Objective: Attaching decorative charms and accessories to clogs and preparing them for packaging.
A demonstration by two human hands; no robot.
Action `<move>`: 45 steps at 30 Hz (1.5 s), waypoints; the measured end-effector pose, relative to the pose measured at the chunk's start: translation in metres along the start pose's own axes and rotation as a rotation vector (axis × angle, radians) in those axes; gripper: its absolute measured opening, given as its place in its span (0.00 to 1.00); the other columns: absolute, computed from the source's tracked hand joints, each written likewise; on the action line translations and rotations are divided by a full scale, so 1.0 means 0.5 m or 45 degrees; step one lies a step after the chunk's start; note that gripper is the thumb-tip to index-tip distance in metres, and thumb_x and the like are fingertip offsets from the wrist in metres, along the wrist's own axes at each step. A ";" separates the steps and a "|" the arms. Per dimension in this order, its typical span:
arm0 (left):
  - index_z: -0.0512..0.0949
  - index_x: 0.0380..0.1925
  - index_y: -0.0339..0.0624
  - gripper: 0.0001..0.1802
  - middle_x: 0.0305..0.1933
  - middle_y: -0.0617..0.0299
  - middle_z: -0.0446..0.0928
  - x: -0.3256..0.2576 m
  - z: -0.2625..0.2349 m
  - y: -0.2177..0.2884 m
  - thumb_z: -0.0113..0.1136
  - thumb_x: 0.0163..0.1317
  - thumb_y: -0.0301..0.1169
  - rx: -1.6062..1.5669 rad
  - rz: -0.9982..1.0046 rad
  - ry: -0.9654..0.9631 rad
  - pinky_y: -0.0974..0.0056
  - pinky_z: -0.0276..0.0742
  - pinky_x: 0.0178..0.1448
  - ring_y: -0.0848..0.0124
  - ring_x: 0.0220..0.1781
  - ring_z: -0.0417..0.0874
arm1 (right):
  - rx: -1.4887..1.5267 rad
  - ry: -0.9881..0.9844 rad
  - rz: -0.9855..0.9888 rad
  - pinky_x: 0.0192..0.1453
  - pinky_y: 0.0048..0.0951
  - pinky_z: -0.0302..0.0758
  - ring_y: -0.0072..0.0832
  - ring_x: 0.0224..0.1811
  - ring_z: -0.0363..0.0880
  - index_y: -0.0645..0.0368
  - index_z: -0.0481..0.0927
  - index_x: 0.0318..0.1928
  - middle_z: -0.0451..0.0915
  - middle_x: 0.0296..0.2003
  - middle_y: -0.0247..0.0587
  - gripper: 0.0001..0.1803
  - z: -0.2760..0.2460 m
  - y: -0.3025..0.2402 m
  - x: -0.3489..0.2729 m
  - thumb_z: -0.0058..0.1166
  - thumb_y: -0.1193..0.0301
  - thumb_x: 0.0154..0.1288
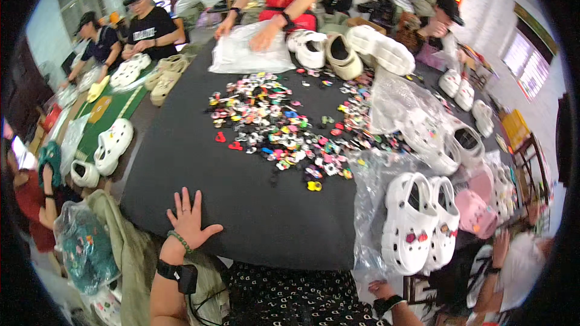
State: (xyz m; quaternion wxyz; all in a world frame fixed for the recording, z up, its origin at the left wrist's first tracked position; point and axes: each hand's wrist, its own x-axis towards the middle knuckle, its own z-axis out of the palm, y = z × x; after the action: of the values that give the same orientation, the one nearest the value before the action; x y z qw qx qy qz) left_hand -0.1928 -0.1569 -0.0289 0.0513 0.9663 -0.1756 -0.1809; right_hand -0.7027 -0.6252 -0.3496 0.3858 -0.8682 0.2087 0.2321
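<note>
Left hand [188, 220] nearest: fingers spread, palm flat on black counter [241, 199] near its front edge, holding nothing. Right hand [380, 290] low at the frame bottom, grip cannot be told. Heap of coloured shoe charms [284, 127] mid-counter, well apart. 2 white clogs [420, 220] on clear plastic at right.

The person's left hand [190, 217] lies flat, palm down, with all 5 fingers spread wide and pointing away from the body. The left forearm rises from the lower edge of the view, bare, with a green bead bracelet [179, 241] at the wrist and a black wrist strap [177, 273] just below it. The right hand [380, 290] shows only partly at the lower edge, low and loosely curled, with a black band [389, 303] at its wrist.
</note>
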 end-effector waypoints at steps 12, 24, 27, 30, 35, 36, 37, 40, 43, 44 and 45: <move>0.42 0.77 0.52 0.61 0.81 0.48 0.29 0.010 0.002 -0.007 0.51 0.53 0.75 -0.028 -0.009 0.013 0.24 0.32 0.71 0.44 0.81 0.26 | -0.295 0.114 0.241 0.46 0.45 0.76 0.51 0.41 0.81 0.62 0.80 0.47 0.83 0.37 0.54 0.23 -0.389 -0.478 -0.345 0.56 0.53 0.65; 0.61 0.69 0.43 0.48 0.75 0.42 0.50 -0.014 -0.014 0.053 0.63 0.55 0.59 0.030 0.211 0.192 0.34 0.51 0.71 0.41 0.76 0.49 | -0.799 0.541 -0.059 0.62 0.46 0.67 0.50 0.55 0.74 0.46 0.62 0.70 0.77 0.46 0.50 0.50 -0.689 -0.710 -0.210 0.72 0.50 0.47; 0.75 0.55 0.38 0.30 0.58 0.44 0.75 -0.036 -0.020 0.213 0.71 0.53 0.40 -0.372 0.914 0.386 0.49 0.72 0.62 0.46 0.60 0.74 | -0.693 0.257 -0.079 0.57 0.42 0.71 0.50 0.51 0.78 0.48 0.62 0.70 0.80 0.43 0.51 0.51 -0.729 -0.711 -0.170 0.72 0.50 0.47; 0.76 0.56 0.41 0.29 0.46 0.53 0.84 -0.041 0.004 0.375 0.66 0.61 0.47 -0.846 0.917 -0.207 0.62 0.82 0.44 0.66 0.40 0.87 | -0.657 0.122 -0.187 0.55 0.39 0.75 0.46 0.54 0.78 0.60 0.71 0.63 0.79 0.52 0.55 0.47 -0.749 -0.674 -0.119 0.76 0.55 0.41; 0.70 0.56 0.27 0.47 0.47 0.38 0.79 0.030 0.122 0.533 0.62 0.56 0.63 -0.838 0.868 -0.177 0.52 0.78 0.51 0.49 0.50 0.82 | -0.806 0.166 0.077 0.45 0.35 0.79 0.35 0.39 0.85 0.50 0.79 0.55 0.85 0.34 0.43 0.42 -0.740 -0.726 -0.113 0.76 0.47 0.37; 0.73 0.50 0.27 0.44 0.44 0.38 0.80 0.050 0.129 0.565 0.63 0.55 0.63 -0.865 0.866 -0.420 0.52 0.78 0.50 0.48 0.47 0.83 | -0.843 0.225 -0.067 0.42 0.34 0.78 0.34 0.36 0.85 0.48 0.81 0.53 0.85 0.32 0.41 0.40 -0.740 -0.707 -0.120 0.77 0.47 0.36; 0.75 0.42 0.29 0.39 0.41 0.39 0.81 0.024 0.063 0.576 0.65 0.53 0.60 -0.799 0.851 -0.602 0.51 0.79 0.48 0.47 0.44 0.84 | -0.856 0.281 -0.206 0.39 0.34 0.78 0.33 0.34 0.86 0.47 0.82 0.50 0.85 0.29 0.38 0.38 -0.745 -0.682 -0.121 0.77 0.47 0.35; 0.77 0.35 0.34 0.27 0.33 0.42 0.81 0.054 0.173 0.623 0.72 0.45 0.46 -0.754 1.115 -0.028 0.51 0.79 0.45 0.47 0.40 0.84 | -0.729 0.326 -0.223 0.34 0.35 0.76 0.37 0.32 0.84 0.51 0.84 0.41 0.82 0.26 0.39 0.35 -0.730 -0.689 -0.132 0.78 0.48 0.31; 0.78 0.34 0.38 0.17 0.32 0.44 0.80 0.100 0.229 0.660 0.68 0.42 0.30 -0.614 1.161 -0.055 0.49 0.78 0.42 0.45 0.39 0.82 | -0.423 0.099 0.113 0.16 0.27 0.67 0.23 0.18 0.77 0.59 0.76 0.42 0.80 0.22 0.37 0.14 -0.722 -0.763 -0.141 0.64 0.75 0.55; 0.77 0.33 0.39 0.13 0.33 0.44 0.79 0.110 0.231 0.652 0.63 0.44 0.27 -0.741 1.217 -0.052 0.47 0.76 0.41 0.44 0.37 0.81 | -0.425 0.082 0.199 0.17 0.23 0.67 0.20 0.16 0.75 0.60 0.76 0.40 0.79 0.22 0.37 0.12 -0.721 -0.784 -0.142 0.63 0.77 0.56; 0.77 0.33 0.39 0.13 0.33 0.44 0.79 0.117 0.218 0.633 0.63 0.44 0.27 -0.738 1.205 -0.035 0.47 0.76 0.41 0.44 0.37 0.81 | -0.385 0.096 0.107 0.16 0.24 0.67 0.21 0.15 0.75 0.63 0.77 0.41 0.79 0.22 0.38 0.12 -0.716 -0.793 -0.140 0.63 0.78 0.55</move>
State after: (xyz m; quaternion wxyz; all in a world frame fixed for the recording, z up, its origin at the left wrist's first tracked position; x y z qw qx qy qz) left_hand -0.2835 -0.4772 -0.0978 0.3884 0.7260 -0.5342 -0.1915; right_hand -0.4575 -0.6428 0.1300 0.2326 -0.9150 0.2217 0.2441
